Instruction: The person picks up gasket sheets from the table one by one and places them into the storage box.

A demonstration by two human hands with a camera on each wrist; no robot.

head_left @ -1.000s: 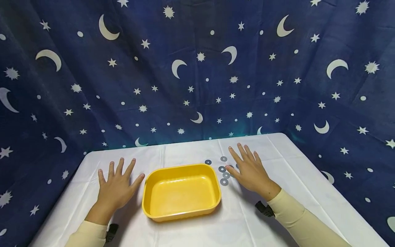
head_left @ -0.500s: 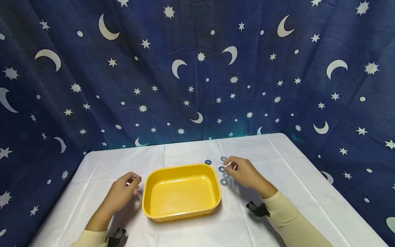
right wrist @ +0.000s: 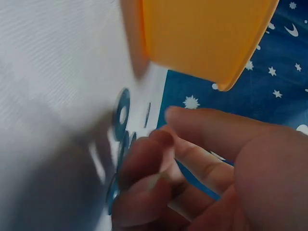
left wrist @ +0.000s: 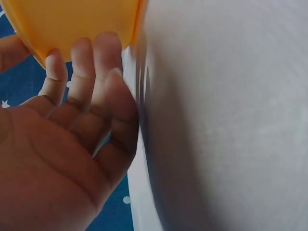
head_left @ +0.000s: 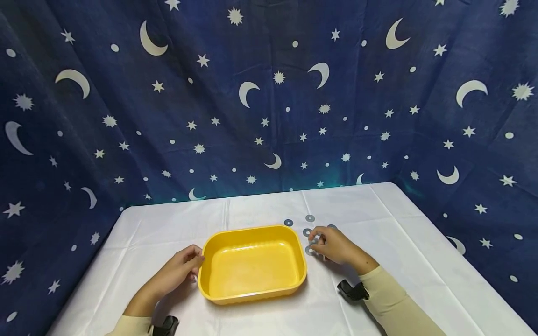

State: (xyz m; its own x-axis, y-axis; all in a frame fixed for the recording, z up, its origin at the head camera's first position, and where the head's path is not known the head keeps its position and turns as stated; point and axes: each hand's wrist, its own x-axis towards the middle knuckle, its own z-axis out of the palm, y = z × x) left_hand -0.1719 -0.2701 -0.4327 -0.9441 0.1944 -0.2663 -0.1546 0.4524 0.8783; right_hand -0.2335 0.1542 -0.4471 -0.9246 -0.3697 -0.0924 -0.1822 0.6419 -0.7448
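Note:
A yellow rectangular tray (head_left: 252,299) stands on the white-covered table. My left hand (head_left: 178,270) is at its left end, the thumb over the rim and the curled fingers against the outer wall, as the left wrist view also shows with the tray wall (left wrist: 82,21). Right of the tray lie several flat grey washers (head_left: 286,222). My right hand (head_left: 336,245) hovers over this group with bent fingers, thumb and fingertips apart. In the right wrist view a washer (right wrist: 120,132) lies flat beside the fingertips; nothing is seen held. Some washers are partly hidden by the hand.
The white tablecloth (head_left: 147,233) reaches back to a dark blue curtain (head_left: 218,93) with moons and stars, which also hangs at both sides. Black straps (head_left: 352,290) sit at the wrists.
Both hands were spread flat, then their fingers bent. My left hand has moved right onto the tray's rim. My right hand has come down and nearer over the washers.

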